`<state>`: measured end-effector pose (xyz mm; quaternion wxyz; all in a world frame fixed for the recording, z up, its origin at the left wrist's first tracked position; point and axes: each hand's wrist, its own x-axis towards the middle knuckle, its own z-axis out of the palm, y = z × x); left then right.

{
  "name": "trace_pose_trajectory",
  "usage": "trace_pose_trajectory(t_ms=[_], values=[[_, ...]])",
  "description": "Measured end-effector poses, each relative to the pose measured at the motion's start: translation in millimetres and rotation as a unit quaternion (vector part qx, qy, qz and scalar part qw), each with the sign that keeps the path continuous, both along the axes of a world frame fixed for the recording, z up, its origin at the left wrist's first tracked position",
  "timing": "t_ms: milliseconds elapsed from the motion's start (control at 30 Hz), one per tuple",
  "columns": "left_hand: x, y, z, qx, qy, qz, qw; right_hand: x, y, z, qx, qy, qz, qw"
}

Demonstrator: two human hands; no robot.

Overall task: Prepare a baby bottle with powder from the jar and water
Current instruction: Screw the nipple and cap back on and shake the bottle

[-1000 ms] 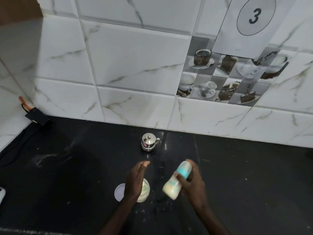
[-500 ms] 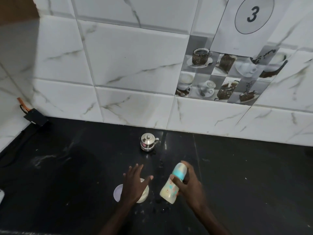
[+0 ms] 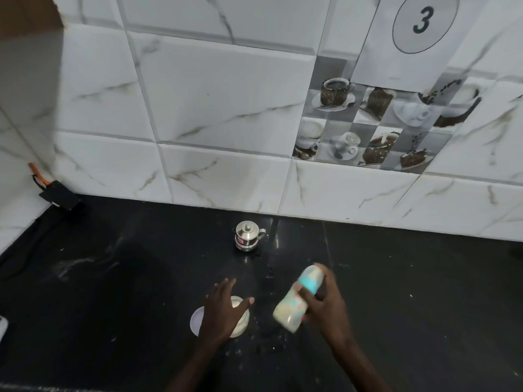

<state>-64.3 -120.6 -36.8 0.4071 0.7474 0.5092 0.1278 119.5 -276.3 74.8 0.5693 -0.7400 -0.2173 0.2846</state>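
Note:
My right hand (image 3: 325,304) grips the baby bottle (image 3: 294,304), which is tilted with its turquoise collar and cap pointing up and away from me; the bottle holds a milky white liquid and looks motion-blurred. My left hand (image 3: 223,309) hovers with spread fingers over the open powder jar (image 3: 240,325), hiding most of it. The jar's white lid (image 3: 195,321) lies flat on the black counter just left of the jar.
A small steel pot with a lid (image 3: 247,236) stands near the tiled wall behind the jar. Powder specks and wet spots mark the black counter (image 3: 113,292). A black device with an orange part (image 3: 58,195) sits at the left wall.
My left hand dropped lower over the jar and spread its fingers. The bottle in my right hand has shifted and changed tilt slightly, staying blurred.

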Motion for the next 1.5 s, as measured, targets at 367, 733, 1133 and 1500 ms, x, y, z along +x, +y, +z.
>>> trace_pose_trajectory(t_ms=[367, 733, 1133, 1500], values=[[2, -2, 2, -0.003, 0.007, -0.006, 1.000, -2, -1, 2, 0.008, -0.052, -0.043, 0.998], [0, -3, -5, -0.003, -0.006, 0.009, 1.000, -7, 5, -4, -0.008, 0.006, -0.035, 0.999], [0, -1, -3, -0.026, -0.033, 0.038, 0.998, 14, 0, -3, 0.000, -0.028, -0.085, 0.996], [34, -30, 69, -0.082, -0.226, -0.079, 0.968, -6, 2, -8, 0.002, 0.024, -0.052, 0.998]])
